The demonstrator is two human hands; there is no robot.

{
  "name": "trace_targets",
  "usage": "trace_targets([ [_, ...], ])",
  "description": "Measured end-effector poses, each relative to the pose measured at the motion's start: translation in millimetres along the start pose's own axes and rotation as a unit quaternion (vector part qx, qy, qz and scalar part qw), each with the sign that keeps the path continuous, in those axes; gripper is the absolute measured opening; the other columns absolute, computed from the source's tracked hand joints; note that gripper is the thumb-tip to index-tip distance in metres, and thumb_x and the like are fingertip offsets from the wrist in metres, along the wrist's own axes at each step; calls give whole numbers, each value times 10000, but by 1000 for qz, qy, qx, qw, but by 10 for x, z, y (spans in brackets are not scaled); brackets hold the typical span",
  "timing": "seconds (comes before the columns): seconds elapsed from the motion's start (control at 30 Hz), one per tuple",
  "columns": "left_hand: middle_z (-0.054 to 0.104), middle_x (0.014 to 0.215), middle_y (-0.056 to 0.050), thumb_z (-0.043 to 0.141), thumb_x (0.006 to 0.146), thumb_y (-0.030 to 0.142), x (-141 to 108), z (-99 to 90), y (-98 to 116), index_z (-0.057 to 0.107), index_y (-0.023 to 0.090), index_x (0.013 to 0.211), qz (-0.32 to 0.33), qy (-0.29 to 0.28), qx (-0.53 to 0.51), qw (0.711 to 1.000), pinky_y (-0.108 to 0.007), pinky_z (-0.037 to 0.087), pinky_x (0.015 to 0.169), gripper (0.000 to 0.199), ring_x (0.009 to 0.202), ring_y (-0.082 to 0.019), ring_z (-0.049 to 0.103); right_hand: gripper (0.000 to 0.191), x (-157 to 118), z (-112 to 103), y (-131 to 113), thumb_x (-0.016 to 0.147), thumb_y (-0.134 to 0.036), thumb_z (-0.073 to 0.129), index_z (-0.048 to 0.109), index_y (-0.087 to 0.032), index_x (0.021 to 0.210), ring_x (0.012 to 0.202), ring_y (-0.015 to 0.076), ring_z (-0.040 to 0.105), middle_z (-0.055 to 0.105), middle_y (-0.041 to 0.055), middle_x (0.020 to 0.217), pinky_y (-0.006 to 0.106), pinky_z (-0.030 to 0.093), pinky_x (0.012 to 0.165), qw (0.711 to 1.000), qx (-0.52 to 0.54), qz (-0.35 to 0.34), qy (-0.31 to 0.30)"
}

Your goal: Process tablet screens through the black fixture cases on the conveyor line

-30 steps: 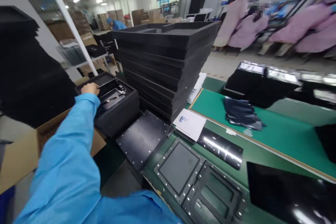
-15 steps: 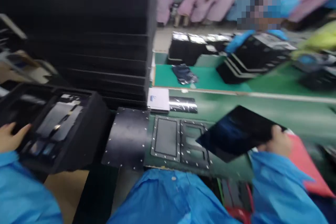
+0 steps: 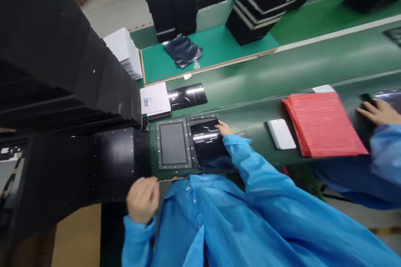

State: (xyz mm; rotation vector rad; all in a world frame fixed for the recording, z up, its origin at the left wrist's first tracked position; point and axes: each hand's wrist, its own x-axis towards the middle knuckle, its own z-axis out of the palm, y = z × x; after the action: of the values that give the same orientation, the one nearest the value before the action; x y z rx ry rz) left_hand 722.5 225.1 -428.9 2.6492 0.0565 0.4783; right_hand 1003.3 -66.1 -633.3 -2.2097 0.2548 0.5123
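Note:
My right hand [image 3: 223,128] grips the upper right edge of a glossy black panel [image 3: 209,142]. The panel lies over the right half of a grey two-part frame [image 3: 173,144] with small light dots along its borders. My left hand [image 3: 143,199] is curled closed in front of a black dotted plate [image 3: 114,158]; whether anything is inside its fingers is hidden. Above the frame sit a white booklet [image 3: 155,98] and a dark shiny sheet [image 3: 188,96].
Tall black stacks [image 3: 94,66] rise at the left. A white device [image 3: 281,134] and red bubble-wrap bags [image 3: 327,125] lie to the right. Another person's hand [image 3: 380,112] is at the far right. Beyond are a white paper stack [image 3: 125,52] and black boxes [image 3: 257,12].
The view has turned and shifted. My right hand has brought the black panel from the air down onto the frame's right half. My left hand has left the black tray and closed.

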Motion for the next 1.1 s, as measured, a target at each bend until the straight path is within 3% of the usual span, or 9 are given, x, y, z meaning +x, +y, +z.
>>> trace_targets([
  [0.13,730,904,-46,496,901,204,43,547,857,645,185,990,-9,-120,-84,989,-336,537,829,174,829,-167,683,205,179,217,255,759,-246,509,642,-155,886,896,229,609,681,71,887,362,472,844,999,-8,27,-24],
  [0.23,726,940,-58,464,918,244,1,624,1032,635,188,1025,-51,-174,-91,979,-367,538,831,209,865,-191,680,309,177,244,285,817,-258,475,616,-127,1058,999,247,585,660,121,1040,367,449,899,999,-17,24,-26],
  [0.37,712,1008,-72,452,920,283,-128,661,794,637,199,1064,-96,-213,-74,969,-398,531,851,249,941,-219,663,449,-30,121,164,856,-335,510,540,-119,1249,1089,336,522,583,197,1176,460,409,922,988,-150,-29,-7],
  [0.5,688,1096,-91,507,888,348,-118,1037,391,646,193,1094,-109,-269,-100,952,-401,506,924,293,1033,-231,629,424,-415,-45,82,845,-328,565,555,-215,1253,1138,343,481,479,155,1332,446,416,892,924,-365,-114,-18],
  [0.57,636,1213,-105,543,866,383,-21,1338,245,617,188,1170,-104,-319,-94,937,-440,433,1024,368,1156,-253,563,421,-677,-116,137,843,-340,576,549,-221,1246,1096,302,527,495,134,1319,389,446,842,915,-398,-66,-28],
  [0.63,512,1375,-122,566,847,417,103,1643,166,536,175,1288,-104,-374,-66,919,-503,319,1103,504,1307,-292,423,421,-968,-177,245,851,-408,569,555,-205,1219,1006,263,589,581,118,1205,339,469,769,915,-397,44,-50],
  [0.77,221,1541,-146,576,828,447,255,2102,129,328,114,1440,-89,-451,2,888,-605,160,1123,739,1430,-357,130,411,-1401,-260,443,871,-543,505,640,-195,1042,899,232,646,690,87,974,287,469,693,903,-361,206,-104],
  [0.93,118,1561,-161,494,846,500,133,2394,129,224,80,1475,-94,-446,47,889,-610,127,1118,803,1435,-371,35,402,-1365,-377,495,829,-574,561,675,-206,942,884,221,653,710,73,901,265,453,688,909,-325,220,-139],
  [1.1,129,1561,-165,486,838,497,38,2451,252,174,102,1488,-160,-458,71,871,-591,122,1125,821,1439,-346,21,376,-1242,-516,428,835,-541,573,673,-208,980,908,235,655,705,100,950,284,463,709,903,-333,170,-211],
])
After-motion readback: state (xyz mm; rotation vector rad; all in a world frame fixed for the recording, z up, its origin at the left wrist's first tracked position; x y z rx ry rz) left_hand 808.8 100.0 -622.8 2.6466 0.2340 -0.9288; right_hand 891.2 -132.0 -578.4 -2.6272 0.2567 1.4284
